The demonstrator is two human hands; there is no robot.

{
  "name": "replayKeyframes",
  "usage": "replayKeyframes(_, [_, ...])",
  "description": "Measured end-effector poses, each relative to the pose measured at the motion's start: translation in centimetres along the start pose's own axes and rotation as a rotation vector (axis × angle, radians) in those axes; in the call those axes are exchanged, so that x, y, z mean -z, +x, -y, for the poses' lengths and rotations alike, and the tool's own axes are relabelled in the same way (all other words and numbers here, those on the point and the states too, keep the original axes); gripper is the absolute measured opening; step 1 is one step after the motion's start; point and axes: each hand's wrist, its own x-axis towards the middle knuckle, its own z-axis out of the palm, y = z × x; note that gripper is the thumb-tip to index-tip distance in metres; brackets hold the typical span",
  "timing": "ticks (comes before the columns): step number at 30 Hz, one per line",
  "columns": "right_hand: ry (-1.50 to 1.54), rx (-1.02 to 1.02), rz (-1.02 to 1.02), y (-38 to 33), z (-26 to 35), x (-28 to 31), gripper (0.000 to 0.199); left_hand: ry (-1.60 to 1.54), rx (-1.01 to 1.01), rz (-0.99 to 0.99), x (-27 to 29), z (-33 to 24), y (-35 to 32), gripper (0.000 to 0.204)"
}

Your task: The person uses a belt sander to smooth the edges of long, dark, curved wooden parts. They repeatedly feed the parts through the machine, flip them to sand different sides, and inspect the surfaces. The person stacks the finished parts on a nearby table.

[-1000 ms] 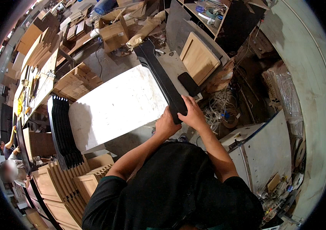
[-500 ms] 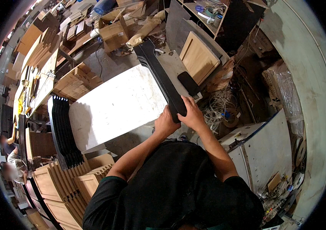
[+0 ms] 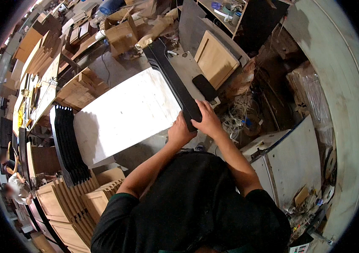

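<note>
Two bare hands met at the near end of a long black panel that ran away from the person across the right-hand edge of a broad white worktop. The worktop, largest thing in view, lay slanted in the frame, with cardboard boxes and stacked wooden pieces crowded beyond its far side. Along its left edge stood a row of dark panels much like the one being handled, and below them a run of pale wooden cabinet parts.

The black panel's long axis pointed up and to the left from the grip, so nearly all of its length lay ahead of both hands and only its end reached them. The right hand was laid over that end, fingers closed down on the top face and outer edge. The left hand sat just beside it, on the worktop side, pressed against the panel's inner edge; whether its fingers wrapped underneath could not be told. Both were about equally near to the panel's end, the right a little farther forward. A smaller dark slab rested to the right, on a pale board alongside a framed wooden door.
</note>
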Motion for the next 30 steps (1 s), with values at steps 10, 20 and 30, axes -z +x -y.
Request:
replayKeyframes(10, [0.173,-0.027,-0.086,0.0,-2.1,1.5,0.072,0.004,-0.001,-0.012,1.1,-0.7,-0.6,0.133])
replayKeyframes(20, [0.323,-0.265,0.018,-2.7,-3.7,2.3,0.052,0.107,-0.016,-0.059,0.4,-1.9,-0.4,0.129])
replayKeyframes(30, [0.412,-0.224,0.023,-5.5,-5.7,2.5,0.052,0.149,-0.002,-0.148,-1.6,-2.1,-0.6,0.123])
